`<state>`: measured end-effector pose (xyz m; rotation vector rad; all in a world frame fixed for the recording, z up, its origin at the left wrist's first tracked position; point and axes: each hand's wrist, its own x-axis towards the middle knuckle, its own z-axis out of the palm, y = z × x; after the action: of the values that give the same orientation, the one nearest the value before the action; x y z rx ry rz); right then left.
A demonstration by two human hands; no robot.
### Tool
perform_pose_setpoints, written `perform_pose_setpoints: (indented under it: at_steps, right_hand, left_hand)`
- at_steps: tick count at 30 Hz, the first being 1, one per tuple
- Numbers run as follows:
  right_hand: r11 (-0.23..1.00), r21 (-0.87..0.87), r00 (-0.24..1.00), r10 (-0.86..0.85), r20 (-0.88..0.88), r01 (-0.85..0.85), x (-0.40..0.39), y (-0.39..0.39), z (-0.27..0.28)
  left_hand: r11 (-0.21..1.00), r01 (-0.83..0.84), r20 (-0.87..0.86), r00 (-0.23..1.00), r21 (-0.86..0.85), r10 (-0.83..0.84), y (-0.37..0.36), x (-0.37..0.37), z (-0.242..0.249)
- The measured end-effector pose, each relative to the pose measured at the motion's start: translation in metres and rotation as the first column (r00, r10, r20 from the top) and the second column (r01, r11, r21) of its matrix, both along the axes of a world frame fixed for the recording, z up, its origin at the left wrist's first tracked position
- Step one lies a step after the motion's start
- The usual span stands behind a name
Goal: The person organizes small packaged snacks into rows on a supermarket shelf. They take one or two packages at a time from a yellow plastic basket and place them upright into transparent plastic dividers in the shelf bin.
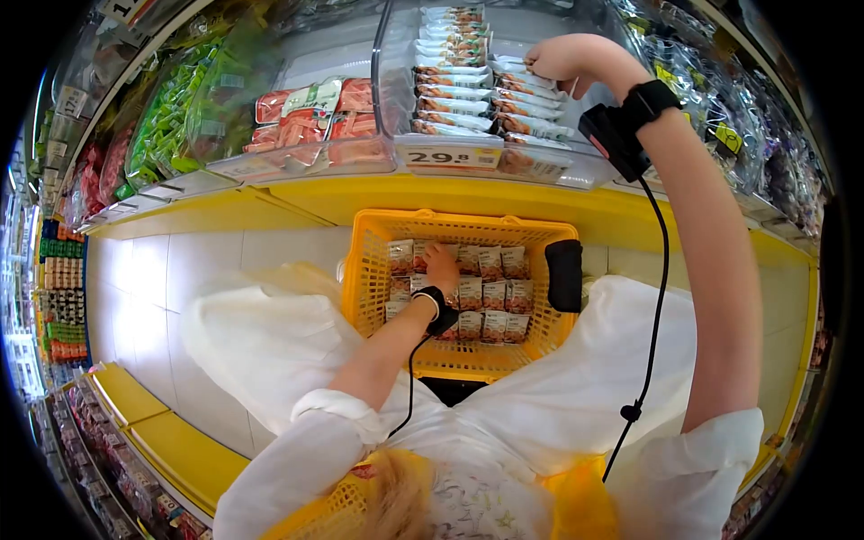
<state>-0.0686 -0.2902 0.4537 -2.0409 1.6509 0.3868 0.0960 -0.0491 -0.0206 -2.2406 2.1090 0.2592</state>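
Note:
My right hand [576,65] is bent over the right column of white and orange snack packets [529,106] in the clear shelf bin, its fingers curled at the packets; what they hold is hidden. A second column of packets [453,90] stands just left of it. Inside the yellow basket [461,367], my left hand [441,265] reaches down among small brown and white packets [493,295] laid in rows. Its fingers point away from me, touching the upper row, and their grip cannot be made out.
The shelf's yellow edge [414,200] runs behind the basket, with a price tag [450,157] above. Red packs [315,119] and green bags [175,117] fill the left bins; dark bags [720,117] are at right. Black cables trail from both wrists.

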Motion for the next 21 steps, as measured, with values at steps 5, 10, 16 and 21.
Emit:
perform_pose_setpoints:
  at_steps: [5, 10, 16, 21]
  right_hand:
    - [0.999, -0.036, 0.998, 0.03, 0.052, -0.028, -0.005, 0.011, 0.01]
    - [0.999, 0.009, 0.998, 0.036, -0.045, -0.036, -0.007, -0.014, -0.007]
    - [0.998, -0.002, 0.997, 0.069, 0.023, -0.069, -0.001, 0.022, 0.032]
    - [0.989, 0.032, 0.986, 0.146, -0.082, -0.144, -0.002, -0.01, 0.003]
  left_hand:
    - [0.915, -0.38, -0.205, 0.893, 0.137, 0.401, -0.012, -0.011, 0.03]
    - [0.892, -0.3, -0.129, 0.924, 0.338, 0.36, -0.029, 0.003, 0.035]
    - [0.964, -0.001, -0.251, 0.966, 0.266, 0.07, -0.015, 0.013, 0.049]
    - [0.627, 0.706, -0.616, 0.664, 0.33, -0.423, -0.014, 0.008, 0.263]
